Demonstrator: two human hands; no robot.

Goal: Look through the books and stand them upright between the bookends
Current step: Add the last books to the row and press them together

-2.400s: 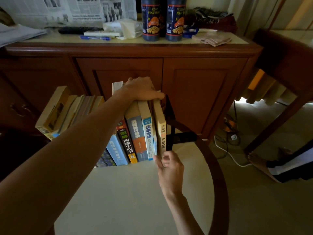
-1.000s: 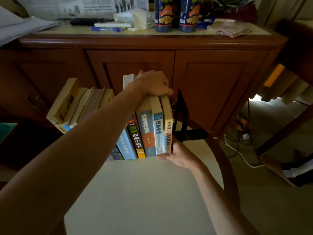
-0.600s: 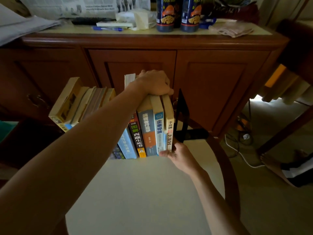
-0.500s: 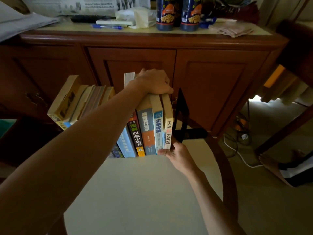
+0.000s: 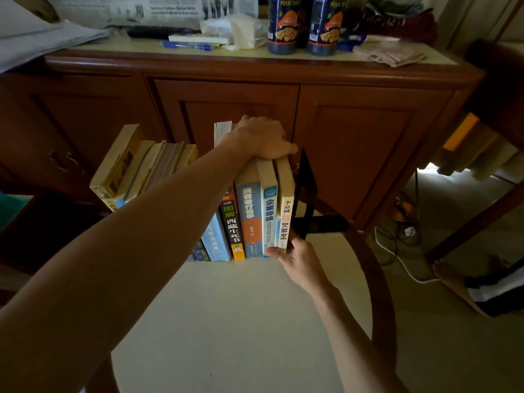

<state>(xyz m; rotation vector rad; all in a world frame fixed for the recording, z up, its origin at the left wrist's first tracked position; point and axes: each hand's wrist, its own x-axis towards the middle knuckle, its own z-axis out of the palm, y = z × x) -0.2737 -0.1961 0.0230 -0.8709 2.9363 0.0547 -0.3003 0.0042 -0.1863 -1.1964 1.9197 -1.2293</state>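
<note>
A row of books (image 5: 249,219) stands spine-out on the round cream table (image 5: 243,321). The books at the left end (image 5: 133,171) lean leftward; those at the right stand nearly upright. My left hand (image 5: 263,139) lies palm-down across the tops of the right-hand books, fingers curled over them. My right hand (image 5: 297,259) touches the foot of the outermost cream-spined book (image 5: 285,205), thumb on the spines, fingers at its right side. A black metal bookend (image 5: 306,194) stands just right of that book. A left bookend is hidden.
A wooden sideboard (image 5: 340,137) stands right behind the table, carrying newspaper, a pen, tissue, two dark bottles (image 5: 304,24) and a cloth. The table has a dark wooden rim (image 5: 377,279). On the floor at right are cables and another person's bare foot (image 5: 450,275).
My right hand moved from the table in front of the books to the foot of the rightmost book. The left hand stayed on the book tops. The view shifted slightly.
</note>
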